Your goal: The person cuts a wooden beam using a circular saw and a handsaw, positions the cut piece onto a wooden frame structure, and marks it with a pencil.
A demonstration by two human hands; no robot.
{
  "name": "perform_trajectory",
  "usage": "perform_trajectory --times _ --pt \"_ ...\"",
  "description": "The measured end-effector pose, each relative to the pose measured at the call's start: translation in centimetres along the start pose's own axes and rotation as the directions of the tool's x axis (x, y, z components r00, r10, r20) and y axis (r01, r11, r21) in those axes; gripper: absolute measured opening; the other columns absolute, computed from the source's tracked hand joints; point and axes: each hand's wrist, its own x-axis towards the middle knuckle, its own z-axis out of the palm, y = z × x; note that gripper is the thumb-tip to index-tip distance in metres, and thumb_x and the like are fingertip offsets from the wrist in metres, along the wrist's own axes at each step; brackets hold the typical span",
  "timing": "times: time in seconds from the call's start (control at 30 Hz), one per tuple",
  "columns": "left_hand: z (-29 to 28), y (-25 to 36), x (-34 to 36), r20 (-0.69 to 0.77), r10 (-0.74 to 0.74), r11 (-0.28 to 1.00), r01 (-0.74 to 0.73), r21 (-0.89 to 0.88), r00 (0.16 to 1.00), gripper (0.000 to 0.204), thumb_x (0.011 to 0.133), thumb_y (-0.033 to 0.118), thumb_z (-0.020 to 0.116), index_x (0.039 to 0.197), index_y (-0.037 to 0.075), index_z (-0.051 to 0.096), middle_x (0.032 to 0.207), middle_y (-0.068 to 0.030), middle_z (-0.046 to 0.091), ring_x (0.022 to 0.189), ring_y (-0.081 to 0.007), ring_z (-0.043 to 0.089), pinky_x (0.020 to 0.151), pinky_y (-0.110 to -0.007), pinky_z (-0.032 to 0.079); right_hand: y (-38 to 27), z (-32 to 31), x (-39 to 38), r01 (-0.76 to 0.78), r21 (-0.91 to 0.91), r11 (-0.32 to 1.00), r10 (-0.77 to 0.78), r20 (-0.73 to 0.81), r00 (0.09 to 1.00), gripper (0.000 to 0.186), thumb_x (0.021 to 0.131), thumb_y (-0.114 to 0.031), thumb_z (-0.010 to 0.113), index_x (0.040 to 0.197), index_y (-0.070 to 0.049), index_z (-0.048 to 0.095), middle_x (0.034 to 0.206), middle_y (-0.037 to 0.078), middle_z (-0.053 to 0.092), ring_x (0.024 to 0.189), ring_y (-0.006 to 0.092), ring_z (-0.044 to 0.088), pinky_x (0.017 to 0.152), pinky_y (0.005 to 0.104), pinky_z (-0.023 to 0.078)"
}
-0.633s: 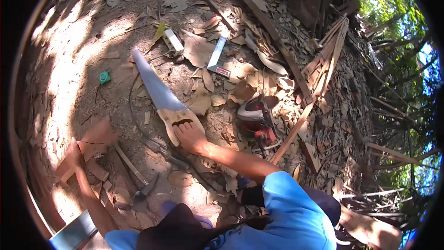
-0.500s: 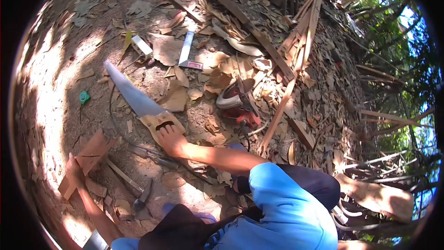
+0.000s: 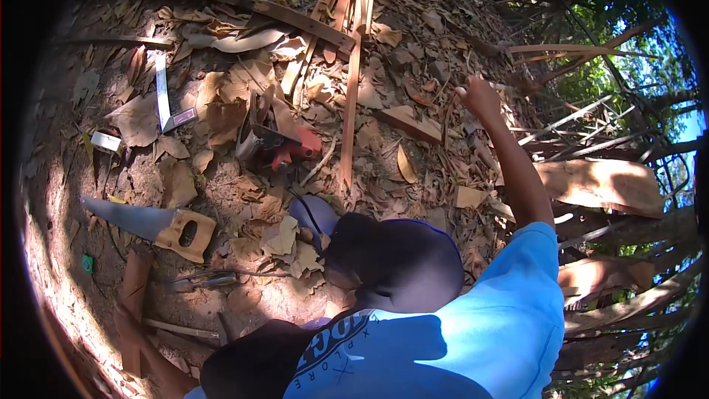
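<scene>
My left hand (image 3: 128,326), in shade at the lower left, holds a short wooden board (image 3: 135,288) at its edge; its fingers are hard to make out. Stretched out to the right, my right hand (image 3: 481,100) is closed above the leaf-strewn ground, and no object shows in it. On the ground ahead of the board lies the handsaw (image 3: 151,223), blade pointing left, with its wooden handle (image 3: 187,235) untouched. A red circular saw (image 3: 284,144) rests among dry leaves farther ahead. Left of it lies a try square (image 3: 166,96).
Long wooden strips (image 3: 353,103) and a dark beam (image 3: 244,1) cross the ground ahead. A wood offcut (image 3: 412,124) lies near my right arm. A green tape measure (image 3: 88,263) and a white block (image 3: 107,142) are at the left. Slabs and branches (image 3: 598,185) pile up at right.
My right hand has let go of the handsaw, which now lies on the ground, and has swung far out to the right. The view has turned right. My left hand stays at the board.
</scene>
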Motion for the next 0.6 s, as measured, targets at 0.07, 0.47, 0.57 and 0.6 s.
perform_trajectory --times 0.07,0.47,0.57,0.6 --pt "-1.8 0.6 0.2 0.035 0.022 1.0 -0.023 0.021 0.999 0.057 0.107 0.05 0.031 0.135 0.011 0.062 0.124 -0.0238 0.066 0.113 -0.043 0.063 0.091 -0.053 0.049 3.7 7.3 -0.6 0.015 0.052 0.999 -0.018 0.053 0.998 0.042 0.092 -0.034 0.069 0.111 0.002 0.064 0.1 0.023 0.071 0.097 0.0402 0.069 0.082 0.0505 0.055" --pt "-37.8 -18.2 -11.5 -0.271 -0.228 0.876 0.319 0.362 0.935 0.044 0.109 0.027 0.041 0.146 0.005 0.05 0.134 -0.0238 0.059 0.122 -0.0357 0.061 0.102 -0.042 0.051 -0.6 33.4 3.4 0.026 -0.021 0.999 -0.024 0.078 0.997 0.026 0.084 -0.03 0.066 0.097 -0.009 0.074 0.104 0.019 0.073 0.096 0.0402 0.072 0.079 0.0495 0.058" --pt "-45.9 -17.4 -22.5 -0.532 -0.19 0.581 0.531 0.617 0.825 0.041 0.106 0.039 0.043 0.124 0.011 0.067 0.119 -0.0196 0.069 0.106 -0.0398 0.068 0.095 -0.049 0.052 -0.2 34.0 5.4 0.206 -0.026 0.978 -0.196 0.209 0.958 0.054 0.088 -0.047 0.068 0.118 -0.003 0.065 0.108 0.021 0.072 0.097 0.0386 0.071 0.084 0.0482 0.057" --pt "-47.3 -16.3 -24.3 -0.676 -0.325 0.494 0.729 0.474 0.661 0.048 0.102 0.05 0.042 0.119 0.013 0.069 0.116 -0.0175 0.071 0.104 -0.0392 0.069 0.092 -0.049 0.052 -0.3 35.0 6.4 0.268 -0.024 0.963 -0.262 0.135 0.955 0.055 0.088 -0.048 0.068 0.119 -0.002 0.064 0.108 0.022 0.071 0.097 0.0381 0.071 0.084 0.0478 0.056"
